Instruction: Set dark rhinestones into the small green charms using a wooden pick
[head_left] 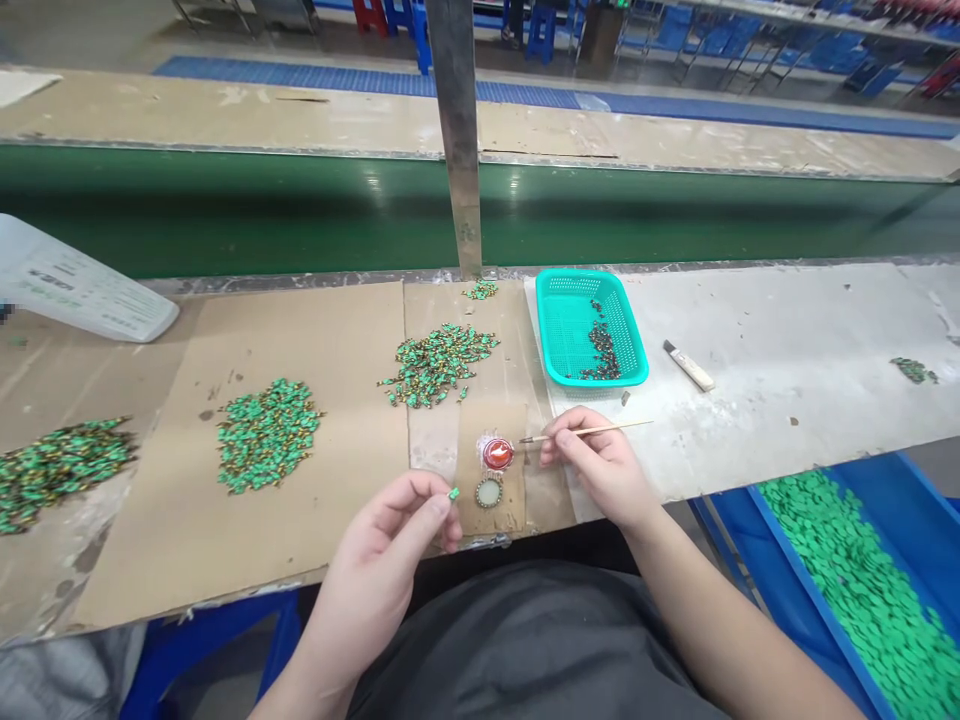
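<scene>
Between thumb and fingertips, my left hand (401, 530) pinches a small green piece (453, 493). A thin paintbrush (592, 430) is gripped in my right hand (600, 465), its dark tip pointing left. Just left of that tip is a small round pot of red paint (498, 454) on a cardboard piece (514, 512). Below the pot lies a round cap with a beaded rim and pale centre (489, 492), close to my left fingertips. Beyond my hands is a heap of green and gold-brown pieces (439, 362).
More heaps of green pieces (268, 435) lie leftward. A teal basket (546, 340) holds small dark pieces. Right of it rests a flat brush (690, 366). A clear plastic container (82, 280) leans in at left. A blue tray (799, 545) of green pieces stands lower right. A metal post (457, 140) rises behind.
</scene>
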